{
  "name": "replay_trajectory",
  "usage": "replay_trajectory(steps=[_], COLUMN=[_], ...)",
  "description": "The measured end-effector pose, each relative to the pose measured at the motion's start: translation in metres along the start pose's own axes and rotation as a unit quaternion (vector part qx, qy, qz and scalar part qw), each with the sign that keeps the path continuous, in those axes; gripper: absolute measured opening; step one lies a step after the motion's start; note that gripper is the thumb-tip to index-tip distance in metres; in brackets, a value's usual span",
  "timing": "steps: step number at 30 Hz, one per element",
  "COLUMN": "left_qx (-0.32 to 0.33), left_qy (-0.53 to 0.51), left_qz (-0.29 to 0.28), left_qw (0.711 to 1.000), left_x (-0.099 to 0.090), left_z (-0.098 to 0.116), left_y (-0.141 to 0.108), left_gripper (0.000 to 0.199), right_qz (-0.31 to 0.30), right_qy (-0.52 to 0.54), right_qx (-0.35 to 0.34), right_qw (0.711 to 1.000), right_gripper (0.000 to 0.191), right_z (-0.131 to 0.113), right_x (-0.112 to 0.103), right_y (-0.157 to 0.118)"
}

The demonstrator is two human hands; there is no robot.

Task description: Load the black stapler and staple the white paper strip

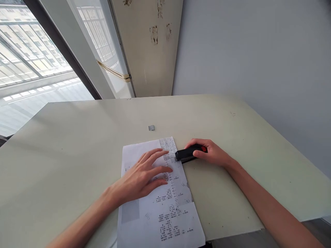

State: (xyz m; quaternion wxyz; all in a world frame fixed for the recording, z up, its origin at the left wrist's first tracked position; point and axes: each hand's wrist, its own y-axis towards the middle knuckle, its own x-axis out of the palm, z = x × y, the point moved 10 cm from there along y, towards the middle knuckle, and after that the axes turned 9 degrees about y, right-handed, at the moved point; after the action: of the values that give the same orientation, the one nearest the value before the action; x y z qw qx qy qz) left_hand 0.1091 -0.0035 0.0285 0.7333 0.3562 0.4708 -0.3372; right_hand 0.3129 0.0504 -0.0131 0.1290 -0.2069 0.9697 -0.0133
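Printed sheets of paper (144, 227) lie on the pale table, their near end reaching its front edge. My left hand (144, 174) rests flat on the paper with its fingers spread. In my right hand (210, 151) is a black stapler (188, 152) with a red spot at its rear end. The stapler's front end sits over the right edge of the paper, near the upper corner. My right fingers wrap round its back half, the thumb on the near side. Whether its jaws are pressed together I cannot tell.
A small grey strip, perhaps staples (151, 127), lies beyond the paper on the table (85, 144). Behind the table stand a fridge (152, 65) with worn marks and a plain wall (253, 51). A window (28, 48) is at the far left.
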Motion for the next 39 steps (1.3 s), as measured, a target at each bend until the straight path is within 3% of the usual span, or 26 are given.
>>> replay_trajectory(steps=[5, 11, 20, 30, 39], left_qx=[0.018, 0.023, 0.027, 0.029, 0.015], left_qy=[0.048, 0.052, 0.049, 0.021, 0.015], left_qz=[-0.032, -0.025, -0.031, 0.008, 0.008], left_qw=[0.998, 0.998, 0.998, 0.999, 1.000], left_x=[0.018, 0.030, 0.035, 0.038, 0.041], left_z=[0.009, 0.016, 0.018, 0.018, 0.018], left_y=[-0.002, 0.002, 0.003, 0.002, 0.002], left_gripper=[0.055, 0.057, 0.057, 0.054, 0.054], right_qz=[0.030, 0.035, 0.126, 0.072, 0.072], right_qy=[0.005, 0.060, -0.169, -0.283, -0.322], right_qx=[-0.005, -0.020, 0.019, 0.034, 0.063], right_qw=[1.000, 0.997, 0.977, 0.956, 0.942], right_gripper=[0.056, 0.069, 0.061, 0.064, 0.061], right_z=[0.003, 0.004, -0.035, -0.057, -0.052], right_x=[-0.006, -0.006, 0.005, 0.039, 0.043], right_y=[0.000, 0.002, 0.001, 0.011, 0.010])
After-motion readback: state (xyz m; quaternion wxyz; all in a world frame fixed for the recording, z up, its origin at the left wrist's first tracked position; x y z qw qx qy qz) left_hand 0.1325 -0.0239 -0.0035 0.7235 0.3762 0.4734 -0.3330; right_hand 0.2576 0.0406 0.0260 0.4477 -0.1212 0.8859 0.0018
